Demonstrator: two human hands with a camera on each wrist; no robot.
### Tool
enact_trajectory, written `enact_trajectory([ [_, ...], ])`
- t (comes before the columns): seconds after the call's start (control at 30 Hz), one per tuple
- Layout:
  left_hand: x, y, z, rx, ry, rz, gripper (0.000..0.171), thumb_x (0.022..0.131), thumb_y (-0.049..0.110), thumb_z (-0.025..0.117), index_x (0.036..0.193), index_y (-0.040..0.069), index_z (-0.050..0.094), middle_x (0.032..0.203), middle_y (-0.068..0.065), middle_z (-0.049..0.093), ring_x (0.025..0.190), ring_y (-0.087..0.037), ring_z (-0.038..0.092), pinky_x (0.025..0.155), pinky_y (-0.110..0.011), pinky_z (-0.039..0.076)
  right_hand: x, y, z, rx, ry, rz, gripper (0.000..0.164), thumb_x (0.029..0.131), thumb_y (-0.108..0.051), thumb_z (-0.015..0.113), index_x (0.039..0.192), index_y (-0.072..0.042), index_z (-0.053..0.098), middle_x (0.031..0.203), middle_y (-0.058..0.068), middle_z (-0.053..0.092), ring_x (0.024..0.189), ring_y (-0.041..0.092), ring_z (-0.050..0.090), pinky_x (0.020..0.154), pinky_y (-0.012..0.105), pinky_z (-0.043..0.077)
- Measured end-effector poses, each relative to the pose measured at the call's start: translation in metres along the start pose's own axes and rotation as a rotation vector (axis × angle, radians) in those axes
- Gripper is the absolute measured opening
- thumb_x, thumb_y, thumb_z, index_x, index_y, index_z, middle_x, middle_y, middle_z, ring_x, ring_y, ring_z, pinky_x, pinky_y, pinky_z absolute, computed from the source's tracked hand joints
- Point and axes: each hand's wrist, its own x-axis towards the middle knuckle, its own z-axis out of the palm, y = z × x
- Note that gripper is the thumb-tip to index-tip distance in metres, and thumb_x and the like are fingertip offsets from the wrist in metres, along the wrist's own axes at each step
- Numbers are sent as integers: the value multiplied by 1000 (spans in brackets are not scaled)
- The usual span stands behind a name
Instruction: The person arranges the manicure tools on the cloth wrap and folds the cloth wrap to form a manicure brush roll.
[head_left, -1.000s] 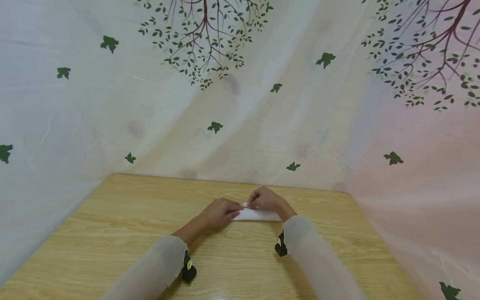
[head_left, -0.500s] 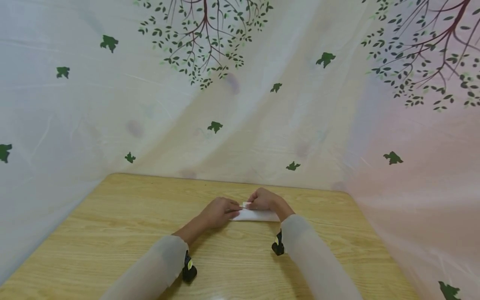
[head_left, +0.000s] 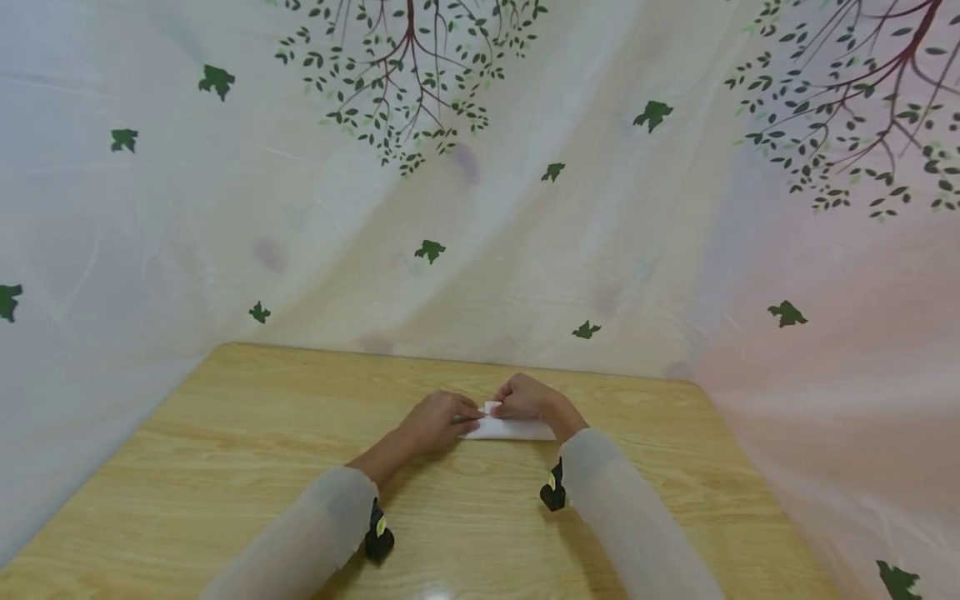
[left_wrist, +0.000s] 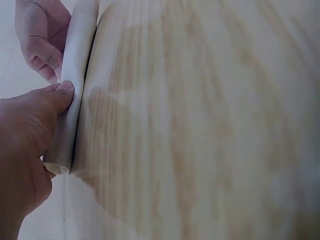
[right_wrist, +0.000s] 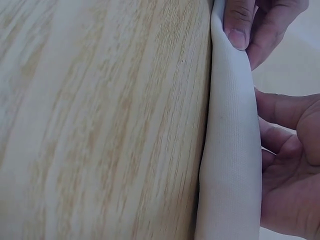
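Observation:
A strip of white cloth (head_left: 513,429), rolled or folded into a long narrow bundle, lies across the table. My left hand (head_left: 438,421) grips its left part, thumb pressed on the near side and fingers behind. In the left wrist view the bundle (left_wrist: 72,117) has a rounded, tube-like end below that thumb. At the far edge, my right hand (head_left: 527,396) has its fingers curled and pinches the cloth near a small raised white flap (head_left: 492,405). The right wrist view shows ribbed fabric (right_wrist: 232,125) hiding part of the right fingers.
The bundle lies on a wood-grain table (head_left: 300,433), toward its far edge. A pale curtain (head_left: 337,250) printed with trees and green leaves hangs behind and at both sides. Dark wrist devices (head_left: 379,537) sit under both light sleeves (head_left: 637,508).
My right hand and forearm have shifted slightly left, and a little more of the white flap shows beside the fingertips. The left hand keeps its grip in nearly the same place.

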Motion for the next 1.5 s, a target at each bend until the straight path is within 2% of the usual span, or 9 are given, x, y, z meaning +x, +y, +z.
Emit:
enact_trajectory([
  [0.1,0,-1,0,16,-3,2,20,98,20,71,114,11,80,119,-7,74,112,-25,69,95,-42,55,0,-1,1,10,1,4,15,93,-13,74,79,-10,69,70,-6,53,64,9,44,59,24,35],
  [0.23,0,-1,-1,27,10,22,20,98,20,72,113,11,80,116,-6,75,110,-24,70,94,-41,55,-1,-1,1,44,20,11,5,91,-12,75,89,-7,74,78,-5,61,69,10,49,62,23,39],
  [0.63,2,-3,0,62,25,91,19,97,20,72,110,9,81,111,-6,76,105,-23,71,90,-39,57,-1,0,0,115,48,47,16,86,-12,79,99,-4,75,90,0,68,76,13,53,66,24,42],
  [0.87,3,-1,0,69,28,83,18,97,21,73,109,9,81,112,-6,76,105,-23,72,91,-39,57,-1,-3,1,125,58,83,12,86,-14,79,94,-6,74,93,-1,64,80,14,51,70,27,40],
  [0.97,3,-1,1,73,29,65,18,97,21,73,109,10,81,113,-6,76,106,-23,71,91,-39,57,0,-4,2,113,60,90,8,87,-15,78,87,-9,73,87,-3,60,76,13,48,68,27,38],
  [1.17,1,0,1,83,29,45,18,97,20,72,109,10,81,113,-5,76,107,-24,71,91,-41,57,-1,-10,3,91,61,91,17,86,-14,76,72,-13,67,73,-6,49,67,12,41,62,27,33],
  [1.37,1,1,-1,64,38,64,18,97,19,72,108,7,80,113,-7,76,106,-25,72,92,-41,57,-2,-13,4,92,81,86,15,84,-12,76,71,-11,69,80,-5,56,72,13,44,66,27,34],
  [1.5,2,3,0,50,36,81,18,97,19,73,108,7,80,113,-8,76,107,-26,72,93,-41,56,-4,-5,2,113,70,94,10,86,-13,77,78,-10,72,82,-5,57,72,12,44,65,26,35],
])
